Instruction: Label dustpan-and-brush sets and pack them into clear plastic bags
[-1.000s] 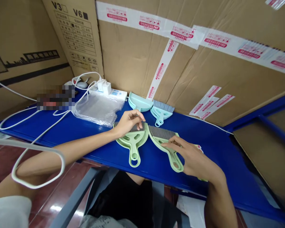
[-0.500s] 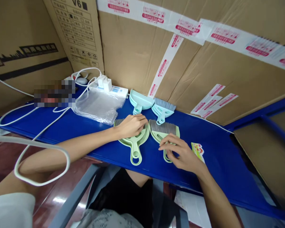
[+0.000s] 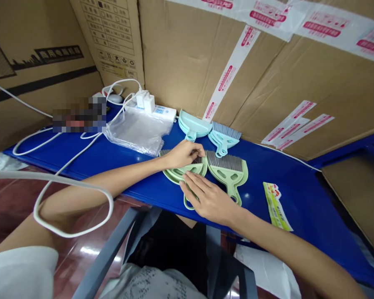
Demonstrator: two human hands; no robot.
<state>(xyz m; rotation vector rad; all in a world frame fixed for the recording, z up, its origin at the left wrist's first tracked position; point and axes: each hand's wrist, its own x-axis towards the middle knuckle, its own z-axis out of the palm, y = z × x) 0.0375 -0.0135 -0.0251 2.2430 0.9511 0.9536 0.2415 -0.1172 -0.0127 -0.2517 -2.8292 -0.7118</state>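
Observation:
Two light green dustpan and brush sets lie side by side on the blue table. My left hand [image 3: 187, 153] is curled over the grey bristles of the left green hand brush [image 3: 187, 169], which lies in its dustpan. My right hand [image 3: 208, 198] reaches across that set's handle, its fingers stretched out and close together, covering much of it. Only the handle's ring shows below my fingers. To the right, the other green hand brush [image 3: 226, 170] rests on its green dustpan [image 3: 244, 172], untouched by either hand.
Behind my hands are stacked pale blue dustpans [image 3: 195, 123] and pale blue brushes [image 3: 223, 139]. Clear plastic bags [image 3: 139, 128] lie left, by a power strip [image 3: 165, 113] with white cables. A printed card [image 3: 276, 207] lies right. Cardboard [image 3: 180, 58] walls the table's back.
My right hand has left the right green set and moved left, over the handle of the left set. My left hand stays at the left brush's bristles. The view has shifted slightly.

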